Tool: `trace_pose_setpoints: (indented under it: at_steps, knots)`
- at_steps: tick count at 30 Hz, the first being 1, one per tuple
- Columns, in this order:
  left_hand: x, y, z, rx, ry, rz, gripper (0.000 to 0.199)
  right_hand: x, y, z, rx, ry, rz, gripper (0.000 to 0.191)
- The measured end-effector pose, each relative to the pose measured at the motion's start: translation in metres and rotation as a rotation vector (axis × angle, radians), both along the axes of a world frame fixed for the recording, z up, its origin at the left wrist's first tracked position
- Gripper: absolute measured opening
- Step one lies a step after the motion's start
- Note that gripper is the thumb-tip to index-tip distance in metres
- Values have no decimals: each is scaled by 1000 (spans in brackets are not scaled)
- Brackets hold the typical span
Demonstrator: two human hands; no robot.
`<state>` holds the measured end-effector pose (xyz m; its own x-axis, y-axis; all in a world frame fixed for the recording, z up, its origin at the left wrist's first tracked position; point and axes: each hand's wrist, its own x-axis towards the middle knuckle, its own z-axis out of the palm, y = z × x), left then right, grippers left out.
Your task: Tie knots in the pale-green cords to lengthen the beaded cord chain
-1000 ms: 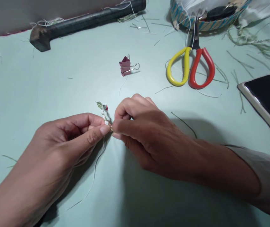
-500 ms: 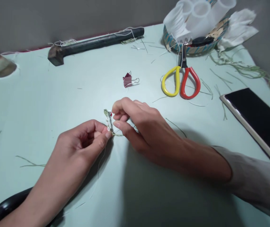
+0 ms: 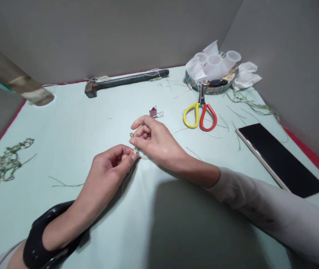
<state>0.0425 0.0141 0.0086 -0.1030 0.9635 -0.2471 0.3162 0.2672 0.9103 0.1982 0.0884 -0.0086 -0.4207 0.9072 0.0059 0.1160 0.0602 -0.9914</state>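
Between the thumb and forefinger of my left hand is the lower end of a small knotted piece of green and white cord. It stands roughly upright, with its green looped tip on top. My right hand closes on its upper part, thumb against curled fingers, and hides much of its middle. The right forefinger arches above, apart from the thumb. Thin loose thread ends trail from the piece beneath my right hand, and a fine thread hangs below my left. A black band circles my left wrist.
Behind my hands lie a dark red binder clip, yellow-and-red-handled scissors and a hammer-like tool. A basket of plastic cups stands back right, a phone at right. Knotted green cord lies left; a post rises back left.
My view has tilted up and pulled back, showing more of the table and walls. My right hand has turned and closed over the upper part of the cord piece; the left keeps its pinch.
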Motion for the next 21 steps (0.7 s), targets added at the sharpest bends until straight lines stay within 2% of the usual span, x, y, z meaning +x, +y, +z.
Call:
trace_pose_setpoints:
  at_steps: [3,6,10,13,21]
  knots:
    - [-1,-4,5,36,-64,5,33,6,-1,8,-2,108,9,23]
    - [0,-13,16,87,-93,6,29,18,-7,25,6,199,53,25]
    - [7,-33,31,107,-110,-21,26,38,-25,44,-46,338,79,27]
    - [13,-49,38,109,-112,-53,28,51,-41,53,-51,367,67,24]
    - [22,-73,37,217,21,-42,30,77,-70,66,-63,328,113,20]
